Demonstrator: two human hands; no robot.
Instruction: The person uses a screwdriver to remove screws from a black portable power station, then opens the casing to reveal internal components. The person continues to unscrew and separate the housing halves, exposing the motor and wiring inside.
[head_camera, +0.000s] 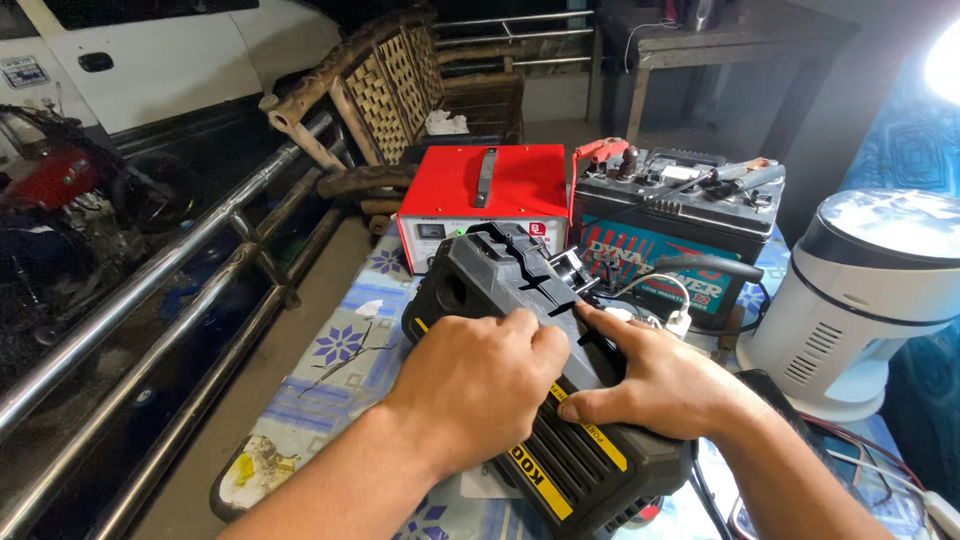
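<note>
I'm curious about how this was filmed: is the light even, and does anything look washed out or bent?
In the head view, a bright light blows out the top right corner and puts glare on the white fan's top; the left side by the motorcycle sits in shadow; the steel railing bows from wide-angle distortion; both hands, left hand and right hand, and the black charger are sharp.

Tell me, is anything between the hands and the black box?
No. Both hands already rest on the black box: the left hand lies flat on its top, and the right hand presses beside it, fingers toward the black strips at its middle. Nothing visible sits between them.
</note>
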